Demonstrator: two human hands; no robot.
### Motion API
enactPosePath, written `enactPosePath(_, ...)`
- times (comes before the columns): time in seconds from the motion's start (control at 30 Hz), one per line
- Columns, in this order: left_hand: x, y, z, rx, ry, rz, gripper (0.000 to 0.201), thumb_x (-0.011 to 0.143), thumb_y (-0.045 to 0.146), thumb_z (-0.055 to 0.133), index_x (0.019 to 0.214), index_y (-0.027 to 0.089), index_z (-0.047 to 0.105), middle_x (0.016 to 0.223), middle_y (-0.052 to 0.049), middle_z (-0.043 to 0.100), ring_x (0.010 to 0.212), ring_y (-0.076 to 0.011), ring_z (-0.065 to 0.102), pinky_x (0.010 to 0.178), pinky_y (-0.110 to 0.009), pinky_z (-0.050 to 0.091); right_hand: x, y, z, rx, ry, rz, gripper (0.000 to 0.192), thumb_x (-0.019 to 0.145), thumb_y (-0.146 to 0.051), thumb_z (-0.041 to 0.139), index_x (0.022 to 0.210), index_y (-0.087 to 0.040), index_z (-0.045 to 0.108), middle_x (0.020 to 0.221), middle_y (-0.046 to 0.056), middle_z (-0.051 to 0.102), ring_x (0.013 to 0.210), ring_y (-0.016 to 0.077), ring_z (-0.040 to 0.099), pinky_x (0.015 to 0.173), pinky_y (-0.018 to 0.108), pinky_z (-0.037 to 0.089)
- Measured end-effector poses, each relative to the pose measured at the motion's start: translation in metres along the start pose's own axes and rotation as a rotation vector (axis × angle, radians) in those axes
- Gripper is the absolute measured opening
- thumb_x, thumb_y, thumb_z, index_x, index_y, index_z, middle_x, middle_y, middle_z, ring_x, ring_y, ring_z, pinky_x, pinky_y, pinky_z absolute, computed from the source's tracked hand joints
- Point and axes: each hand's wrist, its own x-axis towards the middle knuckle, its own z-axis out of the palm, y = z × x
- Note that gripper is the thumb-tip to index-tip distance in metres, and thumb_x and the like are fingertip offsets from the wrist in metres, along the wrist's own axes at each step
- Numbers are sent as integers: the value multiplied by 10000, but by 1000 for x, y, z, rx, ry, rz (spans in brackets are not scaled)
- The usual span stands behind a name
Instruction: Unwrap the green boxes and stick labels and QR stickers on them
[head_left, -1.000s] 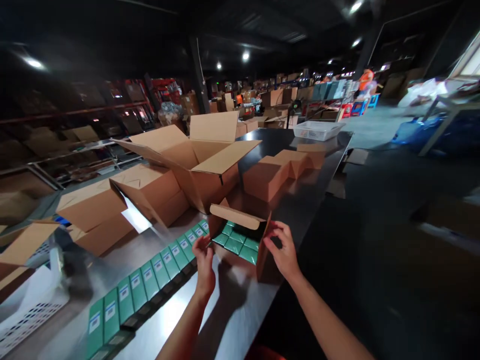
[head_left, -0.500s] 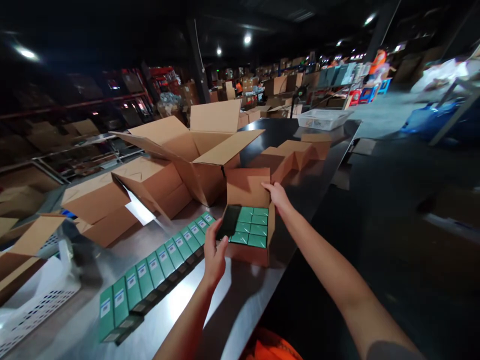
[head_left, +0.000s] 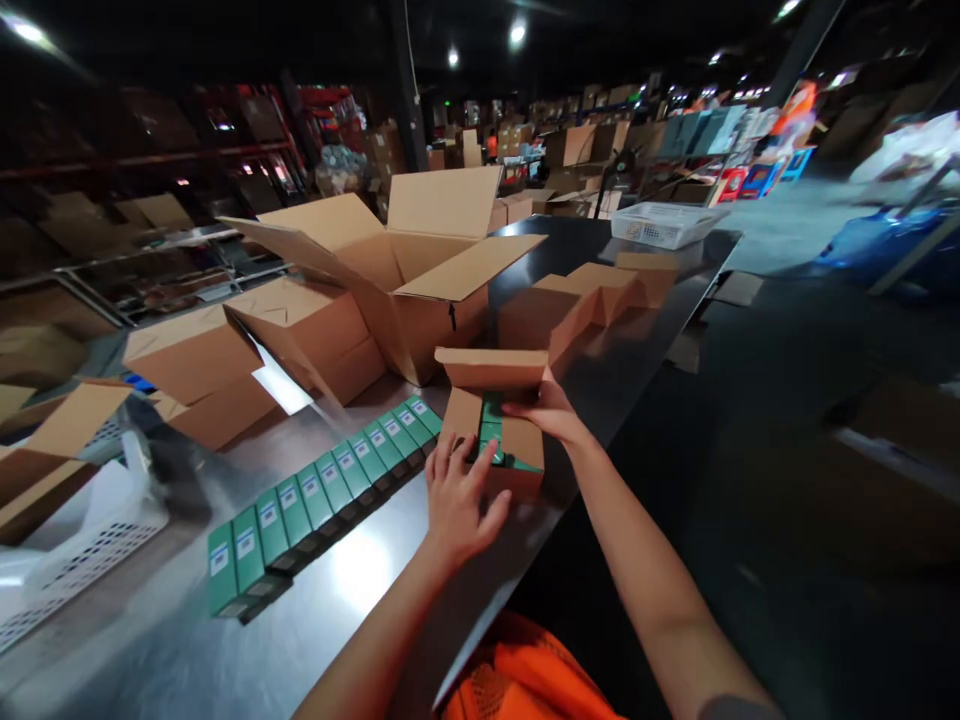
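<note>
A small cardboard carton (head_left: 517,484) stands on the metal table, filled with green boxes (head_left: 491,412) that show between its half-folded side flaps. Fingers spread, my left hand (head_left: 463,505) rests on the left flap and the carton's near edge. My right hand (head_left: 553,412) touches the right flap (head_left: 523,440) with outstretched fingers, close beside the raised back flap (head_left: 491,368). That back flap leans forward over the carton. A slanting row of green boxes with white labels (head_left: 330,480) lies left of my left hand.
A large open carton (head_left: 442,310) stands behind the row, beside closed cartons (head_left: 292,325). Folded cardboard (head_left: 585,300) and a white basket (head_left: 664,226) occupy the far table. Another white basket (head_left: 90,545) holds cardboard at left. The table's right edge drops to a dark floor.
Both side flaps of the small carton have folded inward over the green boxes. The back flap has tipped forward. My left hand has moved onto the carton, and my right hand has reached inward.
</note>
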Motion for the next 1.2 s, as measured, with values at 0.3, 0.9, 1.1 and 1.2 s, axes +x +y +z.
enactPosePath(0.3, -35, 4, 9, 64, 74, 68, 619, 809, 357, 649, 1414, 292, 533, 1384, -104, 576, 1273, -343, 466, 1104, -510, 275, -62, -32, -10, -212, -169, -360, 413, 808, -599, 682, 1088, -297, 718, 1186, 76, 686, 1261, 347, 525, 1135, 584, 293)
enactPosePath(0.9, -13, -31, 6, 37, 214, 44, 416, 803, 278, 632, 1211, 199, 649, 1092, -111, 693, 1175, -315, 570, 1044, -471, 386, -98, 8, 0, -470, -104, -506, 304, 700, -440, 827, 954, -320, 710, 1119, 67, 686, 1239, 357, 537, 1038, 612, 391)
enactPosePath(1.1, -12, -37, 11, -5, 284, 103, 440, 795, 207, 635, 1235, 204, 618, 1073, -116, 689, 1164, -324, 580, 962, -463, 464, -70, 19, -27, -490, -332, -288, 1173, 426, -665, 892, 1431, -278, 427, 1627, 152, -73, 1468, 488, 22, 1111, 683, 212)
enactPosePath(1.2, -12, -41, 12, -49, 296, 123, 457, 797, 186, 631, 1251, 231, 610, 1091, -102, 688, 1171, -322, 586, 974, -473, 467, -71, 23, -24, -381, -355, -258, 1155, 419, -592, 907, 1401, -265, 394, 1610, 152, -154, 1472, 460, 95, 1134, 594, 255)
